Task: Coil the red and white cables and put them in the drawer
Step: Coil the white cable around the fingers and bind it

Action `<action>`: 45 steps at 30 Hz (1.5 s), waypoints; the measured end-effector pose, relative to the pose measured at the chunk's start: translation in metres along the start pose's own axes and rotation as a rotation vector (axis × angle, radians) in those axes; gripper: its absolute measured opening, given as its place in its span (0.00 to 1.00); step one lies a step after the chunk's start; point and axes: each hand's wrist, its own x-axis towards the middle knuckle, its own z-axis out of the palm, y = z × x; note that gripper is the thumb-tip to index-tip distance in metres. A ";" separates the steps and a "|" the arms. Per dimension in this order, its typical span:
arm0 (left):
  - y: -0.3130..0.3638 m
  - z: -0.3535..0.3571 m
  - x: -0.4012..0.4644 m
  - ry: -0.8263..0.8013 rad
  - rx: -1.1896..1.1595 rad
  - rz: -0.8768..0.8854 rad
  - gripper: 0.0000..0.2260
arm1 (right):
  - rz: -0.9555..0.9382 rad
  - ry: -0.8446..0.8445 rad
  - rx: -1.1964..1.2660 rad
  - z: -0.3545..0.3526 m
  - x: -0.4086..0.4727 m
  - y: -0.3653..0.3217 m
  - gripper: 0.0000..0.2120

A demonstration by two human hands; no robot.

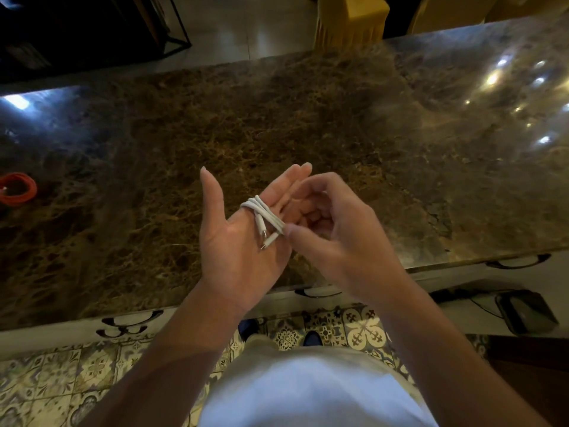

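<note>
The white cable is wound in loops around the fingers of my left hand, which is held palm up with the thumb out. Both plug ends lie across the palm. My right hand pinches the loops at their right side with thumb and fingertips. Both hands hover over the front part of the brown marble countertop. The red cable lies coiled on the countertop at the far left. Below the counter's front edge are closed drawers, seen by their dark handles.
More drawer handles sit at the lower left and one handle at the right. A black box with cords lies on the floor at the right. A yellow fringed seat stands behind the counter. Patterned floor tiles are underfoot.
</note>
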 end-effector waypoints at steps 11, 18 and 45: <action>0.004 -0.012 0.007 0.130 0.036 0.041 0.50 | -0.410 -0.095 -0.560 0.009 0.004 0.005 0.13; 0.003 -0.014 0.004 0.174 0.001 -0.030 0.49 | -0.636 -0.071 -0.798 0.007 0.019 0.010 0.09; -0.009 0.027 -0.001 0.186 0.342 0.336 0.44 | -0.099 -0.025 -0.170 0.024 -0.009 0.029 0.17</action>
